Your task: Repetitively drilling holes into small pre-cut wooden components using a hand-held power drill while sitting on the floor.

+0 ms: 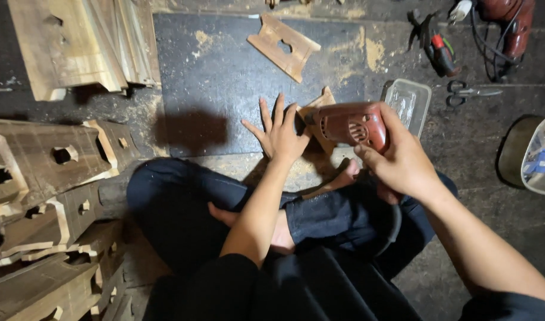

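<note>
The right hand (403, 157) grips a red electric drill (349, 125), its nose against a small carved wooden piece (321, 101) lying on the dark floor mat (213, 77). The left hand (279, 134), released with fingers spread, presses flat beside that piece. A clear plastic box (410, 102) sits just right of the drill.

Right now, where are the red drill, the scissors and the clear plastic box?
red drill (351, 126), head view, on its vented body.
scissors (462, 91), head view, near the pivot.
clear plastic box (410, 102), head view, on its inner base.
</note>
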